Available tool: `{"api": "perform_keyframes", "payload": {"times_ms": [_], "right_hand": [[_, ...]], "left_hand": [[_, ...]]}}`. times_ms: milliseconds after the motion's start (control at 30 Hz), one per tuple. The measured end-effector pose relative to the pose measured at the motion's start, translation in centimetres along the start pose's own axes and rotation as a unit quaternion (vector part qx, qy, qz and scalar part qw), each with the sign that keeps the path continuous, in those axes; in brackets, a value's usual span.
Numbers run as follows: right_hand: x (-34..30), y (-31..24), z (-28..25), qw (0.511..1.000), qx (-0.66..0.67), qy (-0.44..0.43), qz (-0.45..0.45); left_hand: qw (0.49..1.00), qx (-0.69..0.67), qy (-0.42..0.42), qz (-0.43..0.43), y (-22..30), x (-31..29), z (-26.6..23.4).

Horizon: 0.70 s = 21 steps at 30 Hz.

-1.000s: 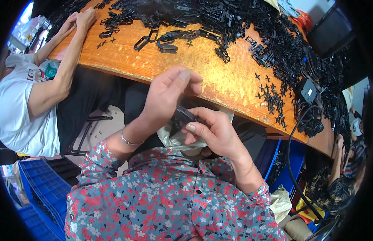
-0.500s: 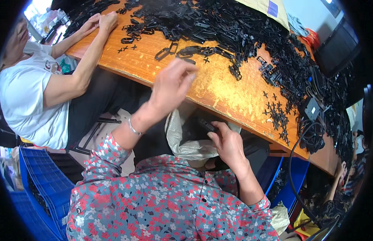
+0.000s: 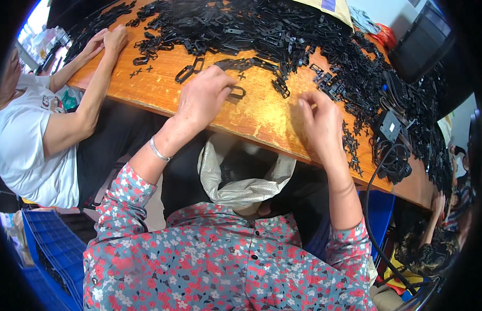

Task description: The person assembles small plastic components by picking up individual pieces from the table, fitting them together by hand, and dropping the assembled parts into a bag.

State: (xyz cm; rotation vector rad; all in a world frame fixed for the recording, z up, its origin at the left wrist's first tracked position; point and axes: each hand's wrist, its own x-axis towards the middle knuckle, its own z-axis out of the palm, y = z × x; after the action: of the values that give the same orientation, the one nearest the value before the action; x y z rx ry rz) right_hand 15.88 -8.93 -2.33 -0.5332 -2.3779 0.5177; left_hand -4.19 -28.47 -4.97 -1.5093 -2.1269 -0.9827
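Observation:
My left hand point(image 3: 203, 98) is over the wooden table, thumb and fingers closed on one end of a black oval plastic frame point(image 3: 238, 93). Above the table's front edge, to the right, my right hand point(image 3: 325, 122) has its fingers curled toward the thumb; whatever it may hold is hidden. Small black cross-shaped pieces point(image 3: 351, 150) lie just right of that hand. Between my arms, below the table edge, hangs a pale woven sack point(image 3: 235, 192) with its mouth folded open. Its inside is dark.
A large heap of black plastic parts point(image 3: 235, 31) covers the far side of the table point(image 3: 261, 114). A black box point(image 3: 388, 127) with coiled cable sits at the right. At the left, a person in a white shirt point(image 3: 28, 140) rests both hands at the table. Blue crates point(image 3: 54, 249) stand lower left.
My right hand has risen from the sack's mouth to above the table, and the black piece it held no longer shows. My left hand has closed on the black frame. The view has shifted slightly.

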Motion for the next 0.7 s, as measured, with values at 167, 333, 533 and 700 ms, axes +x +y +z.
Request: {"api": "perform_keyframes", "payload": {"times_ms": [167, 333, 533, 700], "right_hand": [[3.3, 1.3, 3.1, 0.997, -0.074, -0.035, 0.014], [3.8, 1.5, 3.6, 0.992, -0.061, -0.089, 0.066], [3.0, 0.9, 2.5, 0.999, -0.044, -0.018, -0.022], [2.2, -0.3, 2.2, 0.996, -0.05, -0.037, -0.063]], "left_hand": [[0.998, -0.019, -0.032, 0.04, 1.5, 0.2, 1.7], [0.997, -0.035, -0.036, 0.061, 1.0, 0.3, 1.7], [0.992, -0.117, -0.054, 0.005, 1.1, 0.7, 1.6], [0.991, -0.086, -0.1, 0.007, 1.0, 1.5, 1.6]]}}
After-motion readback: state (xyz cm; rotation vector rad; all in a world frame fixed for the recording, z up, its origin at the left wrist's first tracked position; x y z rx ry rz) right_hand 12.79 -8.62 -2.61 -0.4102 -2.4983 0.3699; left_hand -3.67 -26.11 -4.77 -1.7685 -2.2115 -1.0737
